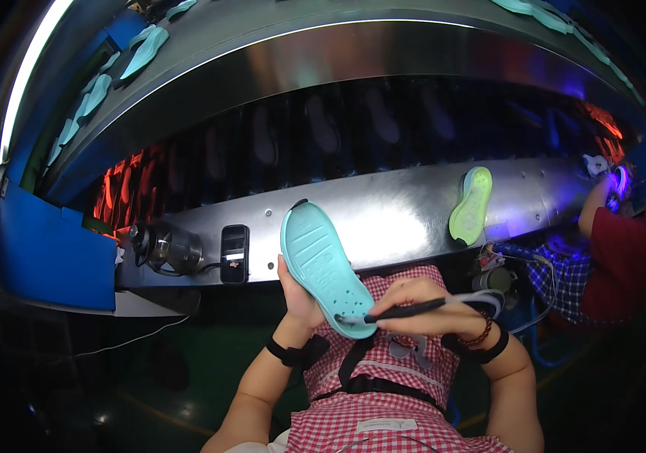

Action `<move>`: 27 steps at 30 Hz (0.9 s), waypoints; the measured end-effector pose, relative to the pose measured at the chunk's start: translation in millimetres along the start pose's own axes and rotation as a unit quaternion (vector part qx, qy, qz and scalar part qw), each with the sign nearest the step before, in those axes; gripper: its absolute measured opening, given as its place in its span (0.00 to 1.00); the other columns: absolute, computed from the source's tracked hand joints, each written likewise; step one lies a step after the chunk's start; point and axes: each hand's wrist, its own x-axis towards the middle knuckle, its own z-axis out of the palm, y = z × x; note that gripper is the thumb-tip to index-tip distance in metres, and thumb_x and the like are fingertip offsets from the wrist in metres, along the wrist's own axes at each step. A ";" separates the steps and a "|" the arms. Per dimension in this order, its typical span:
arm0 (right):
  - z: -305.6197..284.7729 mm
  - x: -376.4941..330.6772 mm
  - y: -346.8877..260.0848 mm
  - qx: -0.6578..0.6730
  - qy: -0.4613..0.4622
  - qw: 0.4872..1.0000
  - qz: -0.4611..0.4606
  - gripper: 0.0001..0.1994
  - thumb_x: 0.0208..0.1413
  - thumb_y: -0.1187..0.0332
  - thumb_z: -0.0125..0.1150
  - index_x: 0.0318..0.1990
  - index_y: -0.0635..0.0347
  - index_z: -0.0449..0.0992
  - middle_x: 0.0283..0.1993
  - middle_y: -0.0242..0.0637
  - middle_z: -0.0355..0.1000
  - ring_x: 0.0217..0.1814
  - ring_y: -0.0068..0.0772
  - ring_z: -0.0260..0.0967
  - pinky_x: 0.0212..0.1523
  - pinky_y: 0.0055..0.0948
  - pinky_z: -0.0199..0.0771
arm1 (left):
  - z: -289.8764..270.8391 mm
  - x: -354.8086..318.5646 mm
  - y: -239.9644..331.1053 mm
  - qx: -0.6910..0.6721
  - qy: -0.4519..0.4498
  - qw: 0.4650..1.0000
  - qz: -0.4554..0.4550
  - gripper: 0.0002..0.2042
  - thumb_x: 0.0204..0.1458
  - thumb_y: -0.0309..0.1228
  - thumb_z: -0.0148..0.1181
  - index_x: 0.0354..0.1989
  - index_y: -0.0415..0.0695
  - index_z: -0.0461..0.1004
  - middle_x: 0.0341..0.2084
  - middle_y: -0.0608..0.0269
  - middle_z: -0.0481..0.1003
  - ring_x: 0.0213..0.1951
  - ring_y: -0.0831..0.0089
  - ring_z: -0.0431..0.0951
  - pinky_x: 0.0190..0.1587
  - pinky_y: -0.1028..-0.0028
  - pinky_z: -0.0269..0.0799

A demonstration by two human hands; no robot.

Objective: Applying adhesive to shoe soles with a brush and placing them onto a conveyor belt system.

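A turquoise shoe sole (315,257) is tilted in front of me, its inner face up, with grooves across the upper part and small holes near the lower end. My left hand (300,302) grips it by the lower left edge, with the thumb along the rim. In my right hand (425,306) is a black pen-like tool (406,310) with a pale tube running from its back end. The tool's pale tip meets the lower end of the sole, among the holes. Part of the left hand's fingers is hidden under the sole.
On the metal ledge (406,234) lie a yellow-green sole (472,208), a black phone-like device (234,254) and a clear bottle (176,249) with a dark top. Dark slots with a red glow run behind it. More turquoise soles (145,53) sit on the upper belt. A co-worker (621,260) sits at right.
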 end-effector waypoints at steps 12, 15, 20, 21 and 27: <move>3.2 13.3 -23.5 0.206 0.103 0.968 -0.101 0.09 0.44 0.75 0.63 0.36 0.63 0.77 0.32 0.39 0.74 0.34 0.24 0.71 0.36 0.21 0.70 | 35.0 -12.8 -7.3 0.009 0.015 1.000 0.000 0.38 0.49 0.65 0.22 0.55 0.45 0.60 0.46 0.55 0.68 0.45 0.60 0.70 0.48 0.62 0.68; -5.1 19.2 -24.8 0.265 0.155 0.949 0.079 0.09 0.43 0.76 0.63 0.35 0.63 0.78 0.31 0.38 0.75 0.34 0.24 0.71 0.37 0.22 0.71 | 48.2 -7.6 -11.4 -0.011 0.126 0.989 0.082 0.39 0.49 0.65 0.22 0.52 0.44 0.61 0.40 0.52 0.71 0.39 0.59 0.73 0.43 0.62 0.70; 3.3 4.9 -25.3 0.119 0.058 0.982 -0.136 0.12 0.40 0.76 0.65 0.36 0.60 0.78 0.31 0.37 0.73 0.34 0.27 0.70 0.36 0.21 0.70 | 40.0 -3.9 5.8 0.043 0.072 0.980 0.178 0.42 0.47 0.67 0.16 0.49 0.42 0.63 0.33 0.51 0.72 0.33 0.59 0.74 0.37 0.61 0.72; 0.7 4.7 -26.8 0.113 0.095 0.978 -0.145 0.12 0.39 0.76 0.65 0.36 0.60 0.78 0.32 0.37 0.73 0.34 0.27 0.70 0.36 0.21 0.71 | 42.4 -3.4 7.3 0.054 0.085 0.972 0.210 0.43 0.46 0.67 0.16 0.49 0.42 0.63 0.32 0.51 0.72 0.33 0.58 0.74 0.37 0.61 0.72; 4.2 2.4 -15.2 0.110 0.032 0.978 -0.175 0.12 0.41 0.76 0.65 0.36 0.60 0.78 0.33 0.39 0.74 0.37 0.31 0.72 0.40 0.26 0.71 | 43.8 -3.8 20.3 0.036 0.042 0.963 0.262 0.45 0.44 0.69 0.16 0.50 0.41 0.62 0.33 0.49 0.72 0.32 0.57 0.74 0.36 0.61 0.72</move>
